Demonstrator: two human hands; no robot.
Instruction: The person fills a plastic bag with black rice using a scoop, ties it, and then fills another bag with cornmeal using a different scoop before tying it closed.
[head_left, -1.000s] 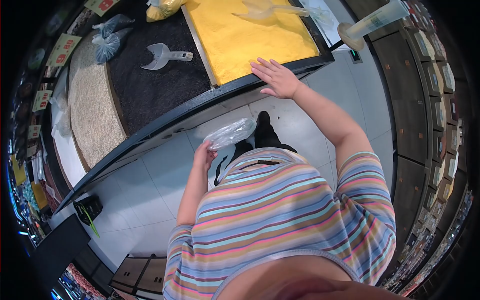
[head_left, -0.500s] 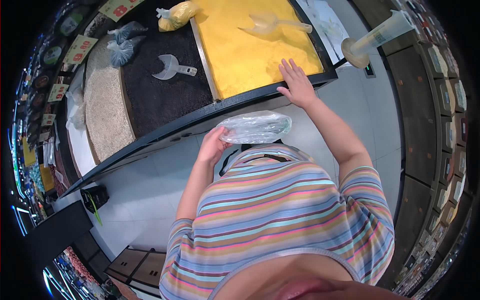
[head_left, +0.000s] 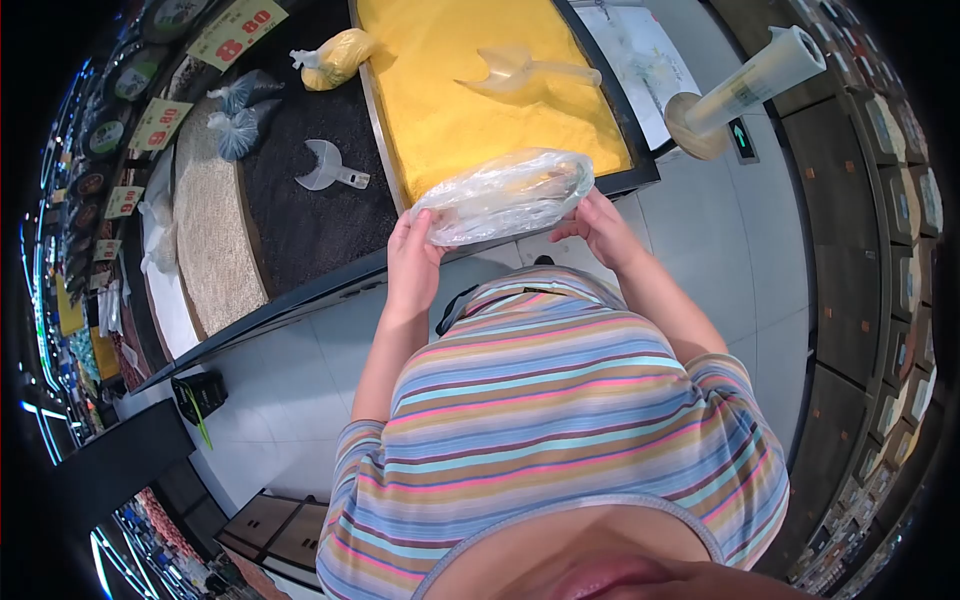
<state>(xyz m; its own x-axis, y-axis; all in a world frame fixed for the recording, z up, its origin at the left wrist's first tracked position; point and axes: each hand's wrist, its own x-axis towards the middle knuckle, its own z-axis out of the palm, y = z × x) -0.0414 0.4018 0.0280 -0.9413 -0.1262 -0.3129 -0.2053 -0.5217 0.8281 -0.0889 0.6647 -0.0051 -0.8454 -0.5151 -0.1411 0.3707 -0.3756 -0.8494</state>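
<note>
A clear plastic bag (head_left: 505, 195) is stretched sideways over the near edge of the yellow grain bin (head_left: 440, 110). My left hand (head_left: 412, 250) grips the bag's left end. At its right end, my right hand (head_left: 597, 228) has its thumb and fingers on the plastic. A translucent scoop (head_left: 525, 70) rests on the yellow grain beyond the bag. To the left, another clear scoop (head_left: 330, 168) lies on the dark grain (head_left: 300, 225). A tied bag of yellow grain (head_left: 337, 60) sits at the far side of the dark bin.
Tied clear bags (head_left: 235, 128) lie beside the pale grain bin (head_left: 212, 230). Price signs (head_left: 237, 33) stand at the far left. A roll of plastic bags (head_left: 755, 85) on a round-based holder is at the right. A black container (head_left: 200, 395) stands on the floor.
The bag has risen forward from near my waist to over the bin edge. My right hand has left the bin's edge and come to the bag's right end.
</note>
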